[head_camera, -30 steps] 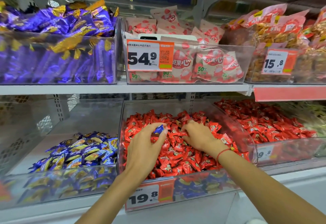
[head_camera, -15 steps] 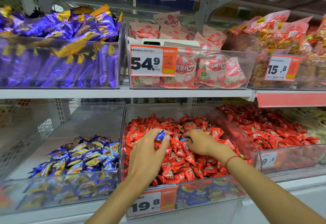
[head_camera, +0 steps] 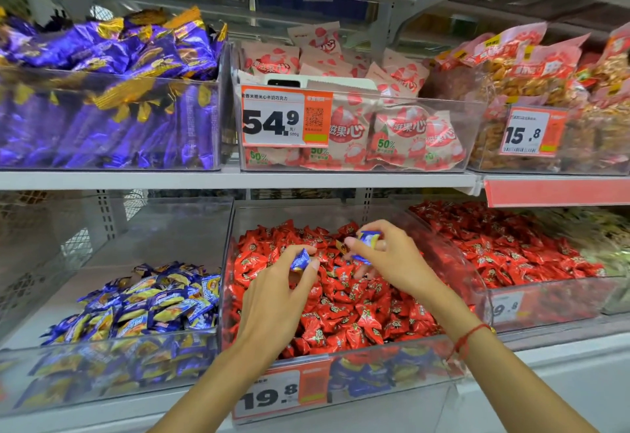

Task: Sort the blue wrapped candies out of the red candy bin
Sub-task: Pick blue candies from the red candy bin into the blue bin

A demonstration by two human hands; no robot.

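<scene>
Shop shelf, lower tier: red candy bin [head_camera: 453, 361] central. Since a second ago the right hand [head_camera: 392, 262] has lifted a blue wrapped candy [head_camera: 368, 239], pinched in closed fingers; left hand [head_camera: 276, 299] pinches another [head_camera: 300, 259]. Both clear of the red pile, ready for the blue bin [head_camera: 102, 374] left of the fingers.

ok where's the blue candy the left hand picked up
In the head view it sits pinched in the left hand, the blue candy just above the red candy bin, left of the right hand.
</scene>
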